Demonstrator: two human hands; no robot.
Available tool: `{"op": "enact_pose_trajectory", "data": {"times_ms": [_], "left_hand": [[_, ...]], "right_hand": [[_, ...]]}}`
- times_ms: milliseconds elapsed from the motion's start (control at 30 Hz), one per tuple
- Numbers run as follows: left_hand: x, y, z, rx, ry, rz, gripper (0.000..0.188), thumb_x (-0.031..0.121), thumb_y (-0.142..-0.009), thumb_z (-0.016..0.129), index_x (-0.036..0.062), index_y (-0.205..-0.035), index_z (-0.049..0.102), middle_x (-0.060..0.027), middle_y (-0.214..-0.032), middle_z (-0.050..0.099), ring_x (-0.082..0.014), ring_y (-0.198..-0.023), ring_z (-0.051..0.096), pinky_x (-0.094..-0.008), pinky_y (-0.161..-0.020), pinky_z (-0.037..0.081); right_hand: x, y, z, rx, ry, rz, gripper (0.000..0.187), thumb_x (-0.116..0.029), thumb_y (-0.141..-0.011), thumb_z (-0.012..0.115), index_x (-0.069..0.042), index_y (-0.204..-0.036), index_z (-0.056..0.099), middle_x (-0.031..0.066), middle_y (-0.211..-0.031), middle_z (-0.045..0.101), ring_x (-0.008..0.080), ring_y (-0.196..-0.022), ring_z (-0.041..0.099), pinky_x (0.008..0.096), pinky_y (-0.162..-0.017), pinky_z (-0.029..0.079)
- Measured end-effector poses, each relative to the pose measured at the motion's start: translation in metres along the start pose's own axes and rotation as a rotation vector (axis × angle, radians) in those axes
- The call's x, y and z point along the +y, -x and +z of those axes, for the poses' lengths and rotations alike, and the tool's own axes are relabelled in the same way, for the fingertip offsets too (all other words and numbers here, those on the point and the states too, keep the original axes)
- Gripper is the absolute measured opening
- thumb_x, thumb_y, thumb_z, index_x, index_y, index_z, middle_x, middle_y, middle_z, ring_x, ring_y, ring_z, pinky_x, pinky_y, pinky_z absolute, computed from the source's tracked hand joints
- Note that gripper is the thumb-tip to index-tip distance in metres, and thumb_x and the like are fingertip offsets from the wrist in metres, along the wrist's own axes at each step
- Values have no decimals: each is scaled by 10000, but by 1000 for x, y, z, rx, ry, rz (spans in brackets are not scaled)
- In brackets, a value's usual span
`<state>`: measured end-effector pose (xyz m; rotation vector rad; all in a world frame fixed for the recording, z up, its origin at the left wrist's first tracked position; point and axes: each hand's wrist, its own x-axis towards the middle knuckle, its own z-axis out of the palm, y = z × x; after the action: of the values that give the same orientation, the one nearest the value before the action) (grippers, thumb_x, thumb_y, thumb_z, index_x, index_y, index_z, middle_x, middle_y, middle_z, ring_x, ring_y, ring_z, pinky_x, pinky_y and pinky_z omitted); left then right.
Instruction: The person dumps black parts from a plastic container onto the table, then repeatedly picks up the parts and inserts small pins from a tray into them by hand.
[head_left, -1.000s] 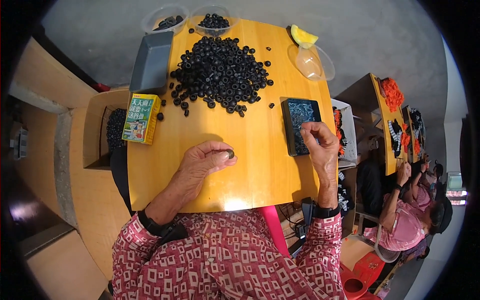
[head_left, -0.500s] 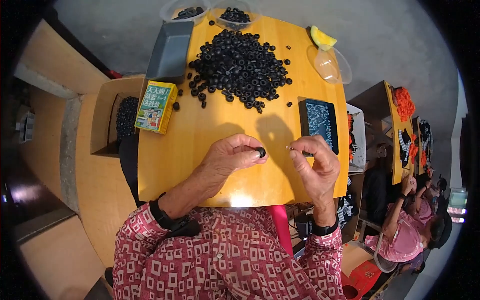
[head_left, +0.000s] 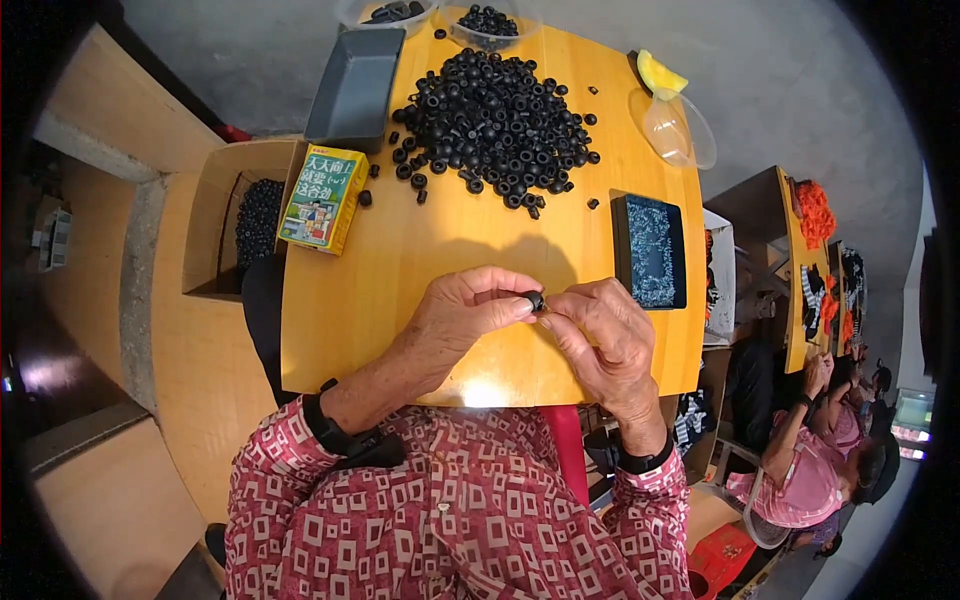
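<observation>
Pinching a round black piece (head_left: 536, 301) in the left hand (head_left: 455, 312), with the right hand (head_left: 608, 338) curled close beside it (too hidden to tell its gap or hold), above the yellow table (head_left: 400, 245).

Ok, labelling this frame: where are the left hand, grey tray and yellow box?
Left hand (head_left: 448, 324): head view, thumb base.
Grey tray (head_left: 355, 85): head view, inside bottom.
Yellow box (head_left: 318, 202): head view, printed front.

A table (head_left: 400, 290) is carrying black pieces (head_left: 495, 125) at twelve o'clock, grey tray (head_left: 350, 90) at ten, carton (head_left: 322, 200) at nine, black tray (head_left: 623, 248) at three.
</observation>
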<state>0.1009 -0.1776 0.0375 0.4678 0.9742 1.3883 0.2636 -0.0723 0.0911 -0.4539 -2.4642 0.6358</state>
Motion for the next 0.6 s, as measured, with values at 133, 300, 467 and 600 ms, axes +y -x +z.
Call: {"op": "enact_pose_trajectory", "data": {"times_ms": [133,300,467,600], "left_hand": [[0,1,0,15,-58,-4,232,95,-923,677,2,-1136,674,-46,-1075,681,-109,-989,620,-259,-919,492],[-2,1,-1,1,-59,-31,232,92,-928,670,0,-1142,670,-47,-1087,680,-113,-997,625,-269,-930,500],[-6,0,-4,7,137,-104,250,101,-940,659,-2,-1168,651,-68,-1120,668,-152,-1024,639,-314,-969,516],[-12,-2,-5,20,181,-126,251,107,-952,644,-3,-1178,643,-78,-1122,665,-170,-1035,643,-331,-979,520]], "right_hand": [[-2,-1,0,-25,35,-5,186,-45,-747,806,-15,-891,691,96,-826,654,254,-748,636,357,-668,514],[0,0,2,-33,36,9,199,-56,-734,817,-19,-884,692,90,-824,652,250,-745,634,356,-665,510],[0,6,5,59,6,-11,204,-33,-746,795,-20,-928,705,84,-839,658,243,-746,633,349,-665,497],[1,10,10,73,52,-88,247,-29,-741,791,-7,-972,707,92,-861,656,242,-763,633,351,-673,491]]}}
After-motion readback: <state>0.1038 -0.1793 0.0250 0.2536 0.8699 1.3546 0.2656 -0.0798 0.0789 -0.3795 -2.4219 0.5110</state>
